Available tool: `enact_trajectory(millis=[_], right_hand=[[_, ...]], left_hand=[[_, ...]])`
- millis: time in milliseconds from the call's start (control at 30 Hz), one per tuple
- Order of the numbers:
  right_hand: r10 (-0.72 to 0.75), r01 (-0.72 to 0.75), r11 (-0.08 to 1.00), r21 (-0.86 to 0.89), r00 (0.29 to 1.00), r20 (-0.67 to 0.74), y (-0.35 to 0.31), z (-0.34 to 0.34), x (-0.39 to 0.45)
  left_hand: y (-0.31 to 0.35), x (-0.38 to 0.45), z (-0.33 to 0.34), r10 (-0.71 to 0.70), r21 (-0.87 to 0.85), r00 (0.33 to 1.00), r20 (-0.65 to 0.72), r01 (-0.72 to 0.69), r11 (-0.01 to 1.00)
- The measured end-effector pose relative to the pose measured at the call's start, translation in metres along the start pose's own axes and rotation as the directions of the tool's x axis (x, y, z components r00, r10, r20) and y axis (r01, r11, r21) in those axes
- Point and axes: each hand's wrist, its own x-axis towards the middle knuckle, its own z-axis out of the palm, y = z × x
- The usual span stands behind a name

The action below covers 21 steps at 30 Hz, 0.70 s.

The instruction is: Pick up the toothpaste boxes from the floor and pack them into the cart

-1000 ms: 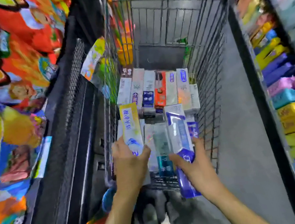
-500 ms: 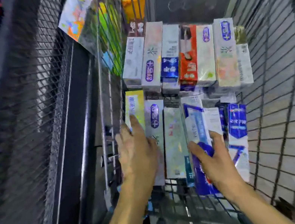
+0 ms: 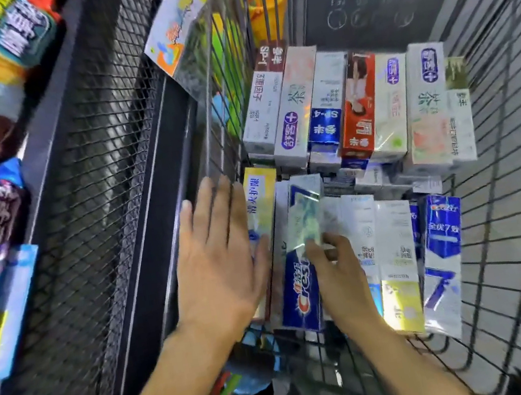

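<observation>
Much of the cart's (image 3: 505, 154) floor was hidden under toothpaste boxes, and the box at the right hand (image 3: 338, 274) was blurred, its print unreadable. That hand, at lower centre of the frame, pinched the glossy green-and-white box (image 3: 308, 220), which lay tilted atop the near row. The left hand (image 3: 218, 260) was spread wide with straight fingers, just left of the yellow box (image 3: 261, 197) at the cart's left wire wall; whether it touched that box was unclear. A blue box (image 3: 300, 294) lay between the two hands. The far row (image 3: 358, 107), in white, blue and orange, lay side by side at upper centre. Shelving and bright packets filled the left of the frame, cut off.
</observation>
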Motion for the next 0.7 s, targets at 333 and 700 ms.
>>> enact_trajectory(millis=[333,700], right_hand=[[-0.233,0.201,0.906,-0.372,0.972,-0.043,0.005,0.021,0.011],[0.002,0.064,0.83,-0.554,0.993,0.117,-0.039,-0.032,-0.021]], left_hand=[[-0.016,-0.004,0.017,0.059,-0.122,0.997,-0.055,-0.065,0.99],[-0.019,-0.005,0.024,0.067,0.075,0.992,0.104,-0.075,0.994]])
